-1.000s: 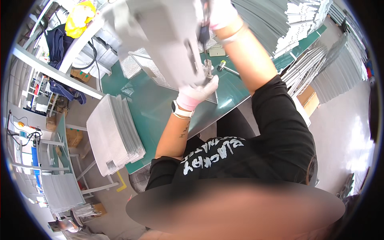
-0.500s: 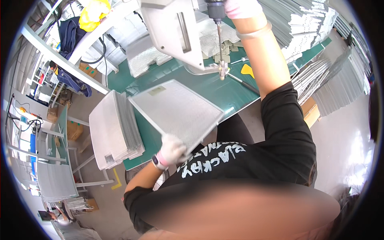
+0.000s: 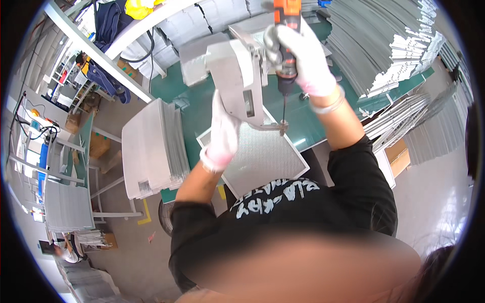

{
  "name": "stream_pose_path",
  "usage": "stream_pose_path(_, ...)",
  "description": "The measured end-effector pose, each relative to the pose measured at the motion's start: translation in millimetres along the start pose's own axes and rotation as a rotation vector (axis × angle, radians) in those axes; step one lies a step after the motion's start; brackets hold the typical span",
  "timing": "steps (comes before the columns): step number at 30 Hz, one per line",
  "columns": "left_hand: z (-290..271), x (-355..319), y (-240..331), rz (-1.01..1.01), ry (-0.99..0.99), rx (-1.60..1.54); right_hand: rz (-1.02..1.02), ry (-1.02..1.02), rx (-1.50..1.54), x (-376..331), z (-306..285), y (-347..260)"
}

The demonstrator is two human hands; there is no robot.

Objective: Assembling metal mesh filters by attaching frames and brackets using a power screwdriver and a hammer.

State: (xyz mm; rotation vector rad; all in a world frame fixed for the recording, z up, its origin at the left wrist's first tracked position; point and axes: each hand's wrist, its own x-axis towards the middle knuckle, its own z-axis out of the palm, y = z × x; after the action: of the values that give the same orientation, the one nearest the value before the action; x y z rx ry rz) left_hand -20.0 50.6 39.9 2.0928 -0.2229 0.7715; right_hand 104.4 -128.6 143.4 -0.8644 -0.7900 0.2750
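My gloved right hand is wrapped around an orange and black power drill, held upright. Its long thin bit runs down into a small metal nozzle on an arm of a light grey metal housing beside the drill. My gloved left hand grips the housing's left side, fingers pointing up along it. Under the nozzle lies a framed grey mesh panel, sloping over the table's near edge towards my body. The housing and my left hand hide its far left part. Whether the nozzle touches the panel I cannot tell.
A stack of similar mesh panels stands on the green table, left of my left arm. Long grey strips are piled at the far right. A white metal frame bar crosses the upper left. A cardboard box sits on the floor at right.
My left hand has let go of the panel's near corner and taken hold of the grey housing. Drill and housing have come down over the panel, which has turned and shifted right towards my body.
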Motion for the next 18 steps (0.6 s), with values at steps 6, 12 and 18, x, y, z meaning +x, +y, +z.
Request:
stream_pose_path(6, 24, 36, 16, 0.095, 0.200, -0.194, -0.039, 0.123, -0.074, -35, -11, 21)
stream_pose_path(12, 46, 28, 18, 0.046, 0.232, -0.400, -0.085, 0.102, 0.000, -27, -8, 19)
stream_pose_path(18, 66, 19, 10, -0.139, 0.360, -0.992, -0.178, 0.173, -0.097, -15, -11, 4)
